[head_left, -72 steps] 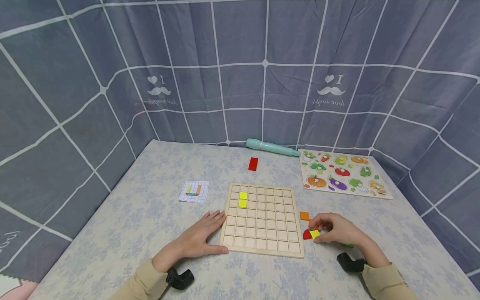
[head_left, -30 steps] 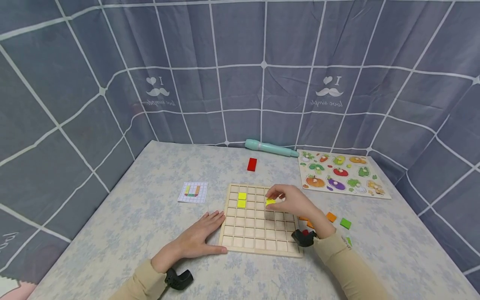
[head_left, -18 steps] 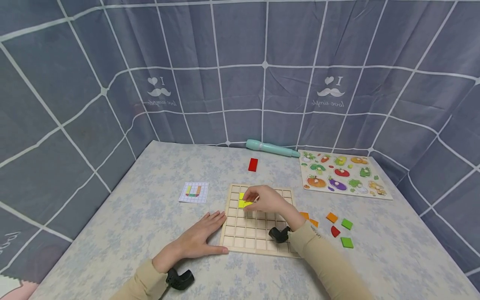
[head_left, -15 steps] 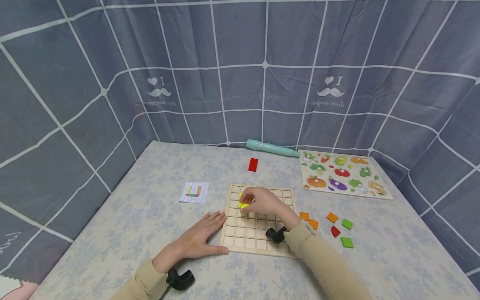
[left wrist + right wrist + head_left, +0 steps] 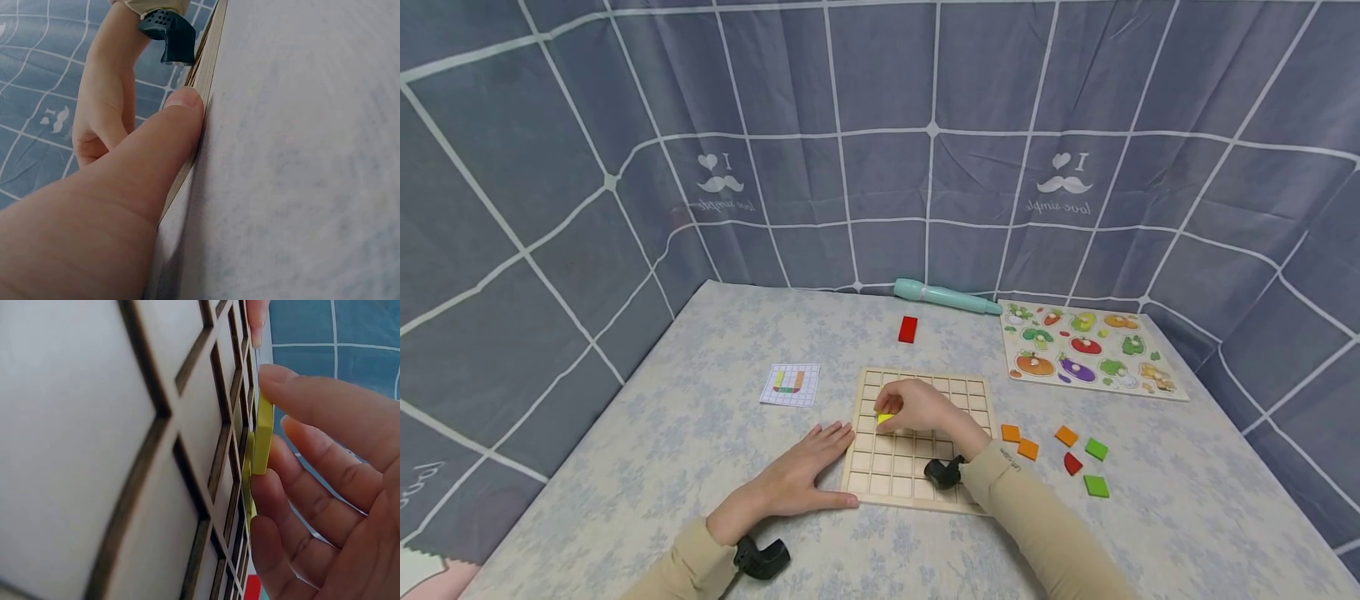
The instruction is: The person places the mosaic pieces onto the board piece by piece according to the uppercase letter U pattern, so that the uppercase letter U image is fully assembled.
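Remotely I read mirrored "I", a heart (image 5: 1061, 161) and "love simple" on the blue-grey, white-gridded fabric curtain (image 5: 880, 183); lettering on the beige right sleeve (image 5: 1037, 517) illegible.

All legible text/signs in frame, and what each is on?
"I", heart, moustache: backdrop, twice.
"love simple", mirrored: backdrop, under each moustache.
Backdrop's left edge: lettering cut off, not safely readable.
Right sleeve: print too small to read.
Pattern card: coloured U shape, no lettering made out.
Yellow tile, wooden board: none visible.

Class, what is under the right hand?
A yellow tile, pinched by the right hand, and the grid board; the right wrist view shows another yellow piece on the board. In the head view, the hand covers cells beneath it.
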`<action>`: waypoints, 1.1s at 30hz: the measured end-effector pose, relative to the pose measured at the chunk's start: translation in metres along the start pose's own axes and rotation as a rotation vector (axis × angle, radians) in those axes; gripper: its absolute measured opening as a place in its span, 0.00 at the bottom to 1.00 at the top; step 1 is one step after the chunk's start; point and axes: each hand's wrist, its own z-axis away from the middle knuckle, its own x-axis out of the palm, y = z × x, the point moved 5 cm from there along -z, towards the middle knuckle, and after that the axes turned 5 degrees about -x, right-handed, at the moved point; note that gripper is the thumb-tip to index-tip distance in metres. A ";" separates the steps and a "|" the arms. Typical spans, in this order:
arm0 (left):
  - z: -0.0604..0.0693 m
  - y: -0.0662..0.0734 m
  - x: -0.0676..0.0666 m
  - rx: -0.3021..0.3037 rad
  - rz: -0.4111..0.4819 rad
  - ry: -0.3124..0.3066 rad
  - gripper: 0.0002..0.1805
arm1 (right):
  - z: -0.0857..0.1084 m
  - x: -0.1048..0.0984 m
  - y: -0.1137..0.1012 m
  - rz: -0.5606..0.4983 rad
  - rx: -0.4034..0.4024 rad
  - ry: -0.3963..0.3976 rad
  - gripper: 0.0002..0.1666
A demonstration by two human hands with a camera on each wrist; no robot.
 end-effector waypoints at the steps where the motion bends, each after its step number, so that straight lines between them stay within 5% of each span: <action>1: 0.000 0.000 0.000 0.003 0.001 0.001 0.52 | 0.000 0.000 0.000 0.008 -0.005 0.000 0.12; 20: 0.000 0.000 0.002 0.017 -0.009 0.016 0.51 | 0.001 0.001 0.001 0.031 0.014 -0.005 0.14; 33: -0.001 0.000 0.001 0.026 -0.027 0.023 0.52 | 0.046 -0.058 -0.009 -0.026 -0.072 0.073 0.14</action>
